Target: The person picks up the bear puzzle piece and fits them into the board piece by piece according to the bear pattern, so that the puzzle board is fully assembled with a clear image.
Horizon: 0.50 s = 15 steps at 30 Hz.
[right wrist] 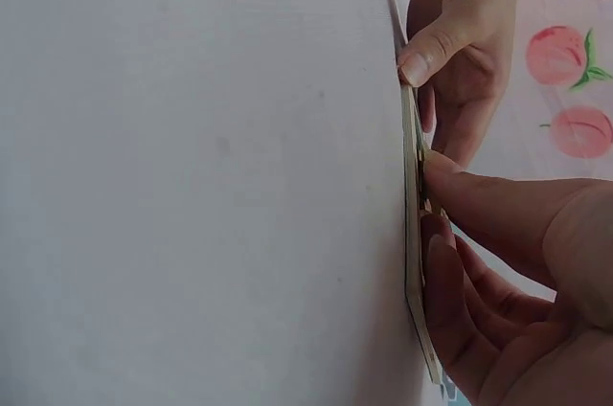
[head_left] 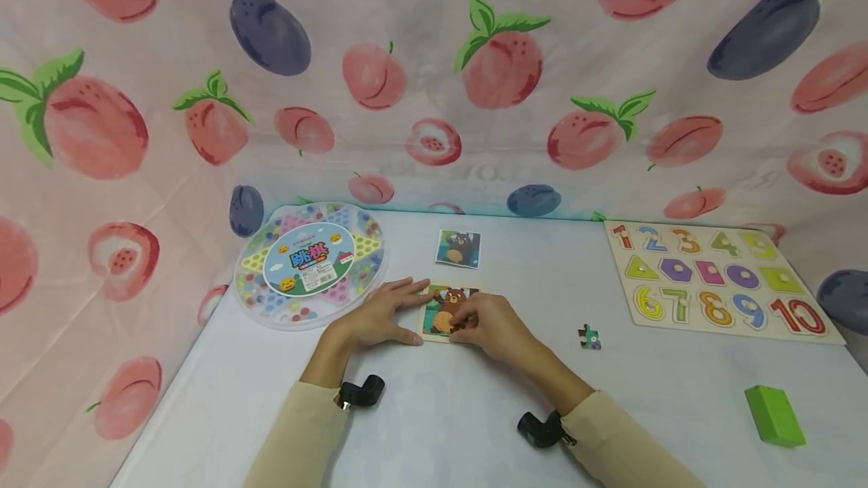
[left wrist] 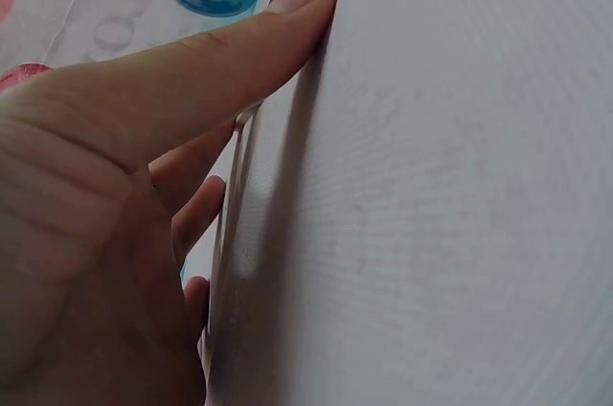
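A small bear jigsaw puzzle (head_left: 434, 316) in a pale wooden tray lies flat on the table in front of me. My left hand (head_left: 380, 316) is spread at the tray's left side, its thumb against the near left corner and its fingers stretched toward the far left corner. Over the right part of the puzzle, my right hand (head_left: 498, 326) pinches a puzzle piece (right wrist: 430, 197) between thumb and curled fingers, close on the tray (right wrist: 413, 234); the fingers mostly hide that piece. One loose puzzle piece (head_left: 590, 337) lies to the right of this hand.
Behind the tray lies a bear picture card (head_left: 458, 248). A round Chinese checkers set (head_left: 308, 266) sits at the left, close to my left hand. Across at the right are a number and shape board (head_left: 722, 281) and a green block (head_left: 775, 416). Fruit-printed cloth (head_left: 434, 81) hangs behind the table.
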Tool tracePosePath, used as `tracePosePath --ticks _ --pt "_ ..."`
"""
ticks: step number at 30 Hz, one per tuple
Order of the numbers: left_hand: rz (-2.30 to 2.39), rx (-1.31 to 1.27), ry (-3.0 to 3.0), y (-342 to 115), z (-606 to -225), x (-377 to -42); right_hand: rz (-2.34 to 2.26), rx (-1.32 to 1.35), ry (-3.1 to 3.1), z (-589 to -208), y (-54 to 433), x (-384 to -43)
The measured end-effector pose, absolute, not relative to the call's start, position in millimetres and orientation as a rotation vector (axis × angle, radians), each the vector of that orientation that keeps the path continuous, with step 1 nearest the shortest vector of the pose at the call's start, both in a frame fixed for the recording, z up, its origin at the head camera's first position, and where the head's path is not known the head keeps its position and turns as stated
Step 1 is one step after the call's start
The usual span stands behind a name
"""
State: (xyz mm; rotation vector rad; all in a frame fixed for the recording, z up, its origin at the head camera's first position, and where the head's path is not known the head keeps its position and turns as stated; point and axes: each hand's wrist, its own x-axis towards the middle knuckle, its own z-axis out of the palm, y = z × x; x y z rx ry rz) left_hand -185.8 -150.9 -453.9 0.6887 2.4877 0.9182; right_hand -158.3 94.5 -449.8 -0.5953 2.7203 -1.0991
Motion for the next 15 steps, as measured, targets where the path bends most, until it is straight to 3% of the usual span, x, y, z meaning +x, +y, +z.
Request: tracePosePath --ticks 15 --pt "0.945 0.674 2.478 -150.7 -452.2 -183.4 -0.995 -0.468 2.726 -451.9 92.2 -165.5"
